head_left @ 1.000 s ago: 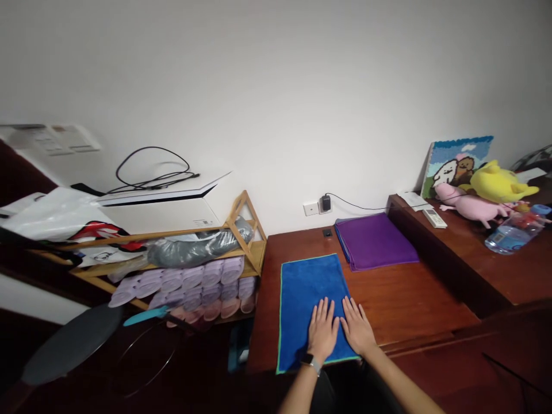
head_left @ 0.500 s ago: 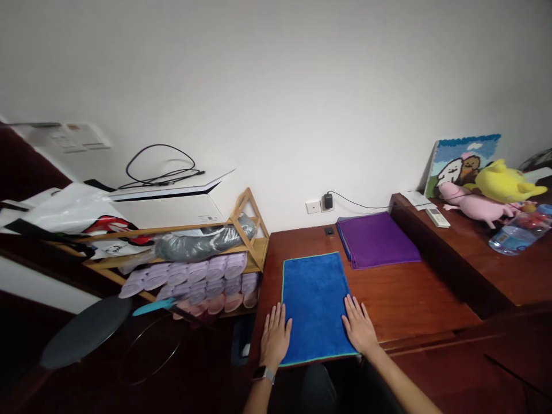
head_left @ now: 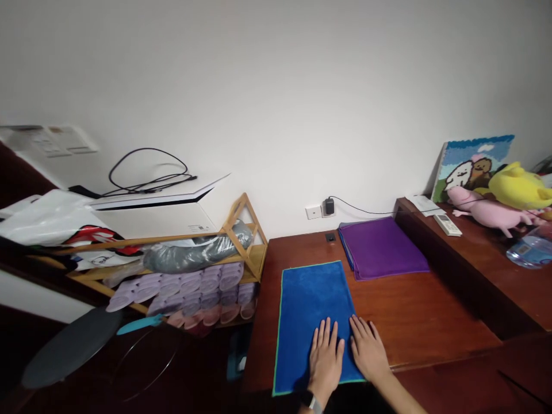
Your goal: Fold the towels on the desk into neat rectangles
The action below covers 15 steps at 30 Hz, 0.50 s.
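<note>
A blue cloth (head_left: 302,310) with a green edge lies flat on the wooden desk (head_left: 288,247), near its front. My left hand (head_left: 326,356) rests palm down on the cloth's lower right part, fingers stretched out, a watch on the wrist. Right beside it, my right hand (head_left: 370,351) lies flat across the cloth's right edge, partly over the bare wood, fingers extended. Neither hand grips anything. Behind them, towards the wall, sits a folded purple cloth (head_left: 388,247) with a bit of blue showing at its left side.
Left of the desk stands a wooden rack (head_left: 254,261) holding slippers (head_left: 190,287) and a white box (head_left: 159,215). A black plug (head_left: 329,206) is in the wall socket. On the raised right surface are a remote (head_left: 447,225), plush toys (head_left: 487,210) and a plastic bottle (head_left: 528,250).
My left hand has moved right, from the cloth's left edge to beside my right hand. The view has shifted slightly, and the cloth still lies flat.
</note>
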Motion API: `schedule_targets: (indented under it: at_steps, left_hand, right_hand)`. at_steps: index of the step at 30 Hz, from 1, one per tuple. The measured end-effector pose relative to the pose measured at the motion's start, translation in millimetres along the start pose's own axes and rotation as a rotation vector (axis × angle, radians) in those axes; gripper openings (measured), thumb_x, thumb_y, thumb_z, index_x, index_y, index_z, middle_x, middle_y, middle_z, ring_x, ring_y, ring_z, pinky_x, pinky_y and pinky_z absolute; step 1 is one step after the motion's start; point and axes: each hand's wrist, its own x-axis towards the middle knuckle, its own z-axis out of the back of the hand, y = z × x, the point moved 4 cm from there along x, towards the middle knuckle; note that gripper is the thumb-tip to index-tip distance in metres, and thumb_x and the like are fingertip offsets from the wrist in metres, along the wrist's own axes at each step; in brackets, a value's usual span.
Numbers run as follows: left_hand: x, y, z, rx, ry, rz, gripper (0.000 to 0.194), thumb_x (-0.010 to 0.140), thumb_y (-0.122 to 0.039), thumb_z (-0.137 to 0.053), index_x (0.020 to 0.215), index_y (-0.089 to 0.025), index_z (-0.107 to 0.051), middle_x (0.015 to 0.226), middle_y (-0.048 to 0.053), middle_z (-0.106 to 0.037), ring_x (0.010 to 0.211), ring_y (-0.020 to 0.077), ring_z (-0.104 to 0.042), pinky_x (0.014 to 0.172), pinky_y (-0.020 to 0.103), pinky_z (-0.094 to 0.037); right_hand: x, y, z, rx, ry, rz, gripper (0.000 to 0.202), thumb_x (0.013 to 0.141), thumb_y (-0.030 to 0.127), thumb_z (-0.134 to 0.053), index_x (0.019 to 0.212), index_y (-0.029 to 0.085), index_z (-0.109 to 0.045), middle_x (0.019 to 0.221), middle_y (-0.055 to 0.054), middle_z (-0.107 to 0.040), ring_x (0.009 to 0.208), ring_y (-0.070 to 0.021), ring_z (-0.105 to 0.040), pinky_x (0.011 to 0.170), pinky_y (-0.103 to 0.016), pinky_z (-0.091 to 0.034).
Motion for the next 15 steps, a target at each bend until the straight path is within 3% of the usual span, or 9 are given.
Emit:
schedule_targets:
  at_steps: [2, 5, 8, 11, 15]
  left_hand:
    - [21, 7, 10.9, -0.010, -0.028, -0.013, 0.058, 0.109, -0.041, -0.030, 0.166, -0.030, -0.025, 0.171, 0.002, -0.031, 0.157, 0.0249, -0.033, 0.126, 0.048, -0.038]
    - [77, 11, 24.9, -0.016, -0.063, -0.074, 0.057, 0.109, -0.036, -0.028, 0.166, -0.027, -0.027, 0.171, 0.003, -0.034, 0.156, 0.0244, -0.034, 0.127, 0.048, -0.036]
    - [127, 17, 18.3, 0.007, -0.041, -0.044, 0.056, 0.108, -0.033, -0.030, 0.163, -0.024, -0.037, 0.166, 0.007, -0.044, 0.154, 0.0244, -0.039, 0.126, 0.047, -0.036]
    - [144, 26, -5.5, 0.017, -0.027, -0.020, 0.055, 0.107, -0.030, -0.034, 0.161, -0.022, -0.040, 0.165, 0.008, -0.046, 0.154, 0.0247, -0.039, 0.126, 0.048, -0.036]
    - [148, 37, -31.3, 0.002, -0.106, 0.001, 0.056, 0.106, -0.030, -0.035, 0.161, -0.019, -0.041, 0.162, 0.011, -0.049, 0.153, 0.0286, -0.041, 0.125, 0.053, -0.035]
  right_hand:
    - [36, 6, 16, 0.003, -0.028, -0.005, 0.060, 0.105, 0.037, -0.025, 0.158, 0.023, -0.049, 0.160, -0.006, -0.051, 0.148, -0.0289, -0.046, 0.126, -0.047, -0.029]
    - [110, 16, 37, -0.012, -0.011, -0.010, 0.063, 0.104, 0.032, -0.022, 0.161, 0.016, -0.042, 0.167, -0.007, -0.040, 0.153, -0.0266, -0.037, 0.126, -0.043, -0.029]
    - [173, 20, 40, -0.064, 0.103, 0.010, 0.065, 0.102, 0.030, -0.027, 0.164, 0.013, -0.034, 0.172, -0.006, -0.028, 0.160, -0.0259, -0.023, 0.129, -0.044, -0.020]
    - [202, 12, 26, -0.070, 0.160, 0.030, 0.067, 0.103, 0.035, -0.027, 0.166, 0.013, -0.027, 0.174, -0.005, -0.024, 0.162, -0.0229, -0.014, 0.130, -0.043, -0.013]
    - [207, -3, 6, -0.032, 0.094, 0.019, 0.070, 0.105, 0.043, -0.025, 0.168, 0.014, -0.018, 0.176, -0.005, -0.016, 0.163, -0.0200, -0.008, 0.131, -0.040, -0.011]
